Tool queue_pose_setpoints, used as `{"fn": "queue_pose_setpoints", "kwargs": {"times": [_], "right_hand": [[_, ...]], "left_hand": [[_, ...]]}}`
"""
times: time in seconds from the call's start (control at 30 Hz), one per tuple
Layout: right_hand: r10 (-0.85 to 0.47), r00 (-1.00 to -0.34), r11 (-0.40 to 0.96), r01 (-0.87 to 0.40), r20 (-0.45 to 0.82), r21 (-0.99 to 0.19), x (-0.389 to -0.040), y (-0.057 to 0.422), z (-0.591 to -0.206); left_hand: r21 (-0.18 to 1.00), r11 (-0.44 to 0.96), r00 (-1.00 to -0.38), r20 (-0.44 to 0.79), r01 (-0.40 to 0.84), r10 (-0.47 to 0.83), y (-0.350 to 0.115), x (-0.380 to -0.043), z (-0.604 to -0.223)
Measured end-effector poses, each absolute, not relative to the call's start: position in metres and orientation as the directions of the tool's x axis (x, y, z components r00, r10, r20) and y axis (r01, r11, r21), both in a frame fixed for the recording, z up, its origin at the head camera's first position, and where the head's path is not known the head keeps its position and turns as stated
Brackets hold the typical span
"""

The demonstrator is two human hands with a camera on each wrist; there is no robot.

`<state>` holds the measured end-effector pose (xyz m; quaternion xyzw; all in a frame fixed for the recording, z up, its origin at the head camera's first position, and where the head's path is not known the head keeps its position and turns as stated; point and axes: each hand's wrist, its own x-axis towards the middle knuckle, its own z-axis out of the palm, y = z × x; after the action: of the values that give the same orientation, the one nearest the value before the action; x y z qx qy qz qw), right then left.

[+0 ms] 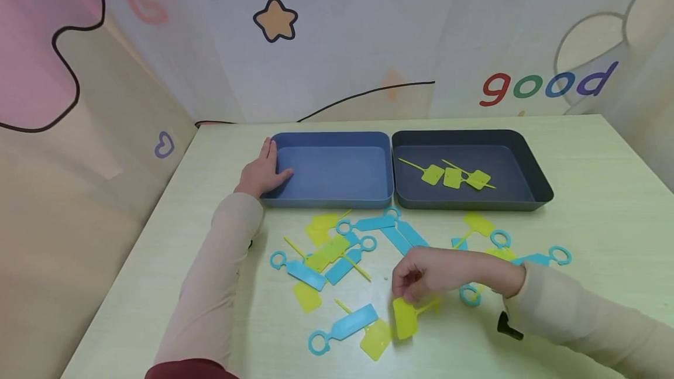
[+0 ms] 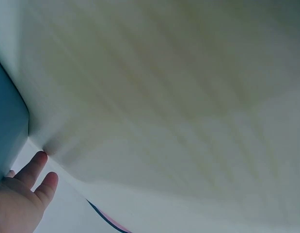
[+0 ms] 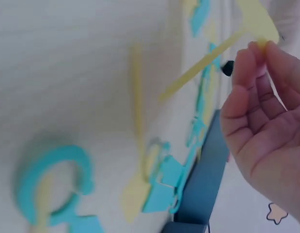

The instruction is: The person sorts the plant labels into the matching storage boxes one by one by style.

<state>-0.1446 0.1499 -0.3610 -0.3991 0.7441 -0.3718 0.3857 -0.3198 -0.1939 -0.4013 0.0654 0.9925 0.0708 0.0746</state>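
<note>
In the head view, my right hand (image 1: 434,276) pinches a yellow plant label (image 1: 405,318) with a square head and thin stake, held low over the table. The right wrist view shows the label (image 3: 259,19) at the fingertips (image 3: 260,48). My left hand (image 1: 261,173) rests at the left wall of the blue tray (image 1: 337,200). Its straight fingers lie along the outside, and the thumb reaches over the inside. In the left wrist view, two fingers (image 2: 32,170) stick out beside the blue tray (image 2: 9,121).
A dark grey tray (image 1: 474,203) with several yellow labels (image 1: 433,174) adjoins the blue tray's right side. Blue ring-ended tags (image 1: 351,321) and yellow labels (image 1: 307,297) lie scattered and overlapping on the pale table (image 1: 158,268). A printed cloth (image 1: 342,45) hangs behind.
</note>
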Motion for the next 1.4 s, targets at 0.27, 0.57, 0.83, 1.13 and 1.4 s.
{"fn": "queue_pose_setpoints", "kwargs": {"times": [0.27,0.57,0.83,1.13,1.4], "right_hand": [[-0.807,-0.558,0.302,-0.106,-0.194,-0.948,-0.168,0.155,-0.335],[-0.474,-0.862,-0.033,0.222,-0.18,-0.975,-0.206,0.171,-0.316],[-0.185,-0.963,-0.227,0.237,-0.197,-0.945,-0.242,0.2,-0.32],[0.136,-0.92,-0.142,0.35,-0.368,-0.926,-0.273,0.236,-0.346],[0.252,-0.846,-0.174,0.437,-0.469,-0.882,-0.289,0.259,-0.373]], "left_hand": [[0.152,0.981,-0.98,-0.14,0.121,0.143,-0.195,-0.321,-0.402],[0.151,0.98,-0.98,-0.132,0.126,0.147,-0.196,-0.322,-0.404],[0.135,0.983,-0.981,-0.135,0.122,0.14,-0.195,-0.321,-0.403],[0.138,0.983,-0.98,-0.136,0.124,0.143,-0.195,-0.321,-0.403],[0.143,0.983,-0.98,-0.142,0.117,0.138,-0.194,-0.32,-0.401]]}}
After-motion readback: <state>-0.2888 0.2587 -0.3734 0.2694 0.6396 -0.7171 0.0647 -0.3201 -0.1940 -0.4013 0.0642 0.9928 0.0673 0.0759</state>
